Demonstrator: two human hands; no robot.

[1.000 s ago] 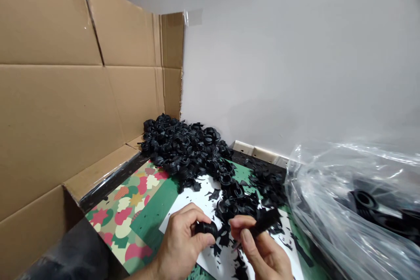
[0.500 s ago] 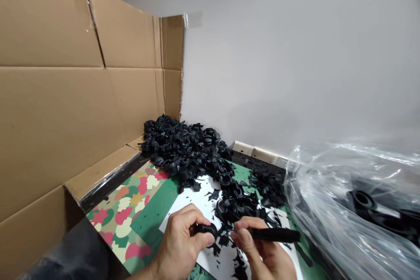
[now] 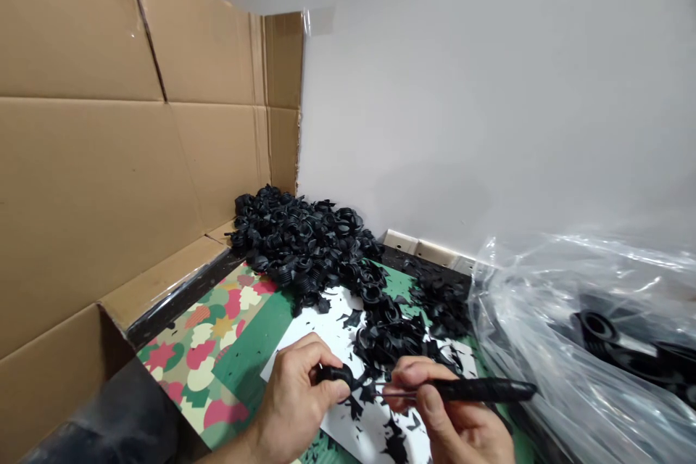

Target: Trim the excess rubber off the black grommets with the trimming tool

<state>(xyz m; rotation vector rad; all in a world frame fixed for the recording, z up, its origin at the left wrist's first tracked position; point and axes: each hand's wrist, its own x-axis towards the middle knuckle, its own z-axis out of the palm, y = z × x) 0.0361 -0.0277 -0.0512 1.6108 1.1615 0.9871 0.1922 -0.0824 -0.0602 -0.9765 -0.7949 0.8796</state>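
Observation:
Pinched between the thumb and fingers of my left hand [image 3: 293, 399] is a small black rubber part [image 3: 336, 375]. My right hand [image 3: 462, 413] grips a thin-bladed tool with a thick black handle [image 3: 489, 389], perhaps a craft knife. Its slim metal tip points left toward the rubber part, with a small gap between them as far as I can see. A white sheet [image 3: 353, 438] lies under both hands, strewn with black rubber scraps [image 3: 396, 442]. Just beyond the hands is a cluster of black ring-shaped pieces and trimmings [image 3: 388, 330].
A large heap of black rubber pieces [image 3: 304, 235] fills the back corner, between a cardboard wall [image 3: 217, 159] and the grey wall [image 3: 489, 87]. At right lies a clear plastic bag [image 3: 516, 304] of black parts. A green board [image 3: 244, 337] and patterned paper [image 3: 212, 348] lie left.
My right hand and the tool have shifted right, away from the left hand, and more of the thin metal shaft shows. The left hand keeps hold of the rubber part.

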